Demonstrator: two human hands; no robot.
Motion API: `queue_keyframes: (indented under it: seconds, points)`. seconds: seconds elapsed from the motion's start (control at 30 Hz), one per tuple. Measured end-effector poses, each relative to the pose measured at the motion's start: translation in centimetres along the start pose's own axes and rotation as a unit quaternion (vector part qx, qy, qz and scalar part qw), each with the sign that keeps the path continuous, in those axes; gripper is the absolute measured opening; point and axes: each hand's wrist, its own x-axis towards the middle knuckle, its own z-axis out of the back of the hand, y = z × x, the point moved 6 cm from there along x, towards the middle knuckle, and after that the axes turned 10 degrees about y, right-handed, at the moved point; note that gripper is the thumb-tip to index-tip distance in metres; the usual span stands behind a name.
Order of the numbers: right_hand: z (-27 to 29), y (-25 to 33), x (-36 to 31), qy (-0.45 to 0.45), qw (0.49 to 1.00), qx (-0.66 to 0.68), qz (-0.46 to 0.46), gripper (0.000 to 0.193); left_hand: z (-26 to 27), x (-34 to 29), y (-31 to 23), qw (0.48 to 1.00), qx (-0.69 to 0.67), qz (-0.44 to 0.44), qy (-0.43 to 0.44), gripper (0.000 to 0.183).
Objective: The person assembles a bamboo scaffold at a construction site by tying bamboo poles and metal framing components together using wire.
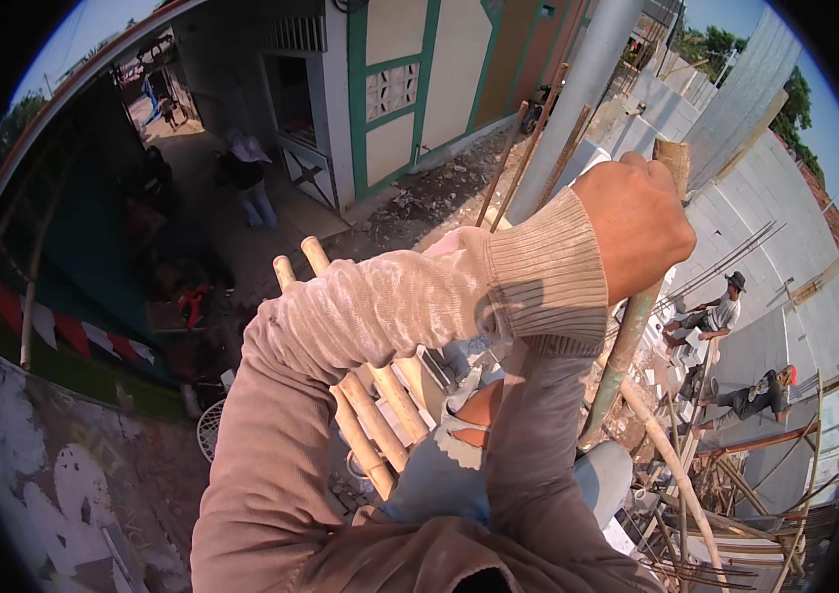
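My left hand [634, 225] is closed around an upright bamboo pole [627, 346], with the pole's cut top [672, 156] sticking out above the knuckles. My left forearm [390, 306], in a dusty brown sleeve with a ribbed cuff, crosses to the right in front of my body. Behind that cuff, my right forearm [538, 445] reaches upward. My right hand is hidden there, so its fingers and anything in them do not show. Below my arms are my sandalled foot [471, 413] and several bamboo poles [375, 425] laid side by side.
A grey metal post [578, 109] rises just beyond my left hand. Thin rusty rods [508, 163] stand beside it. Two people [716, 311] are far below at right, near a pale block wall [765, 227] and loose poles. Another person [247, 173] stands by a doorway at left.
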Motion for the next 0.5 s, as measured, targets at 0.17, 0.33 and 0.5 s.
queue_keyframes:
  seconds: [0.17,0.33,0.5]
  points:
    - [1.6,-0.5,0.2,0.009,0.998,0.040,-0.041,0.038,0.2,0.2,3.7,0.989,-0.121,0.024,0.083,0.023]
    - [2.5,-0.2,-3.9,-0.019,0.998,-0.060,-0.015,0.049,-4.5,2.1,9.0,0.823,-0.521,0.013,0.226,0.033]
    - [4.0,0.7,-7.7,-0.058,0.956,-0.287,-0.032,0.043,-5.7,2.9,8.3,0.806,-0.517,0.042,0.286,0.028]
